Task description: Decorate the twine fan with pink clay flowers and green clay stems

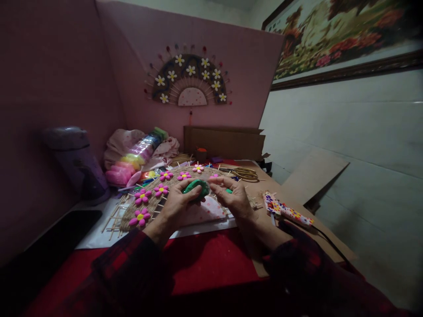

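Green clay lump (196, 187), gripped by fingers of left hand (178, 204) and right hand (232, 199), over flowered fan (145, 206)

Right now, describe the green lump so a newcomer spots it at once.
A fan-shaped woven mat dotted with pink flowers lies on the table. Over its middle the left hand grips the green lump, the right hand close beside. It is plain, smooth and green; the neighbours on the mat are pink flowers with yellow centres.
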`<action>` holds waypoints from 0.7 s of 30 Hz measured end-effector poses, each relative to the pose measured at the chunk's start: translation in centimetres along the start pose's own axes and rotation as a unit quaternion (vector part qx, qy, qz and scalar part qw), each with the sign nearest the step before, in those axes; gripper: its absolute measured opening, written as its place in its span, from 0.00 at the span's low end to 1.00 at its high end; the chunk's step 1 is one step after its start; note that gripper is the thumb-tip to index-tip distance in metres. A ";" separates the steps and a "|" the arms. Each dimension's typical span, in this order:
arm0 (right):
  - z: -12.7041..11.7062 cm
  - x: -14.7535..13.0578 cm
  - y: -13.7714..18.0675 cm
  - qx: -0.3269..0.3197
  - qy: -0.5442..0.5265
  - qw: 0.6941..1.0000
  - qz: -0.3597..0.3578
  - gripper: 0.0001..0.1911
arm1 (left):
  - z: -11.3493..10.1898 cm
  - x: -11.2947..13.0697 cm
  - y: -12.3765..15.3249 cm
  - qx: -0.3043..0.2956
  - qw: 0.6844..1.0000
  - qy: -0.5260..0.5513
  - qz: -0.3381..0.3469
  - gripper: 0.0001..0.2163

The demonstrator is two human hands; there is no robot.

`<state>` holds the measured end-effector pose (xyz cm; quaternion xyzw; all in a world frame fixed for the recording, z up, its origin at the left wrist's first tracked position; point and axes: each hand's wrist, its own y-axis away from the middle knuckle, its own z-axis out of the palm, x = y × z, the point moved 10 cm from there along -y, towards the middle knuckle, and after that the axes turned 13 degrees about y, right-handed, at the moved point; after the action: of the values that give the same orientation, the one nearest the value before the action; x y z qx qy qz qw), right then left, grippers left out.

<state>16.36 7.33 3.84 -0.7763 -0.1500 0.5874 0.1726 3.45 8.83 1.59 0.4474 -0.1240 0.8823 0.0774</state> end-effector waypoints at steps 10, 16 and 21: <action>1.3 -0.7 0.2 -0.076 0.052 0.995 -0.043 0.21 | 0.9 -0.5 0.3 -0.047 0.998 0.037 -0.025 0.13; 1.6 -1.3 0.4 -0.078 0.096 0.987 -0.101 0.18 | 0.6 -0.4 0.2 -0.045 0.998 0.029 -0.018 0.14; 2.0 -1.6 0.9 -0.098 0.073 0.987 -0.108 0.20 | 0.6 0.4 0.1 -0.038 0.999 0.021 0.018 0.13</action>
<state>14.04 6.01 4.38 -0.8095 -0.2769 0.4894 0.1687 3.66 8.57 2.19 0.4235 -0.1641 0.8872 0.0816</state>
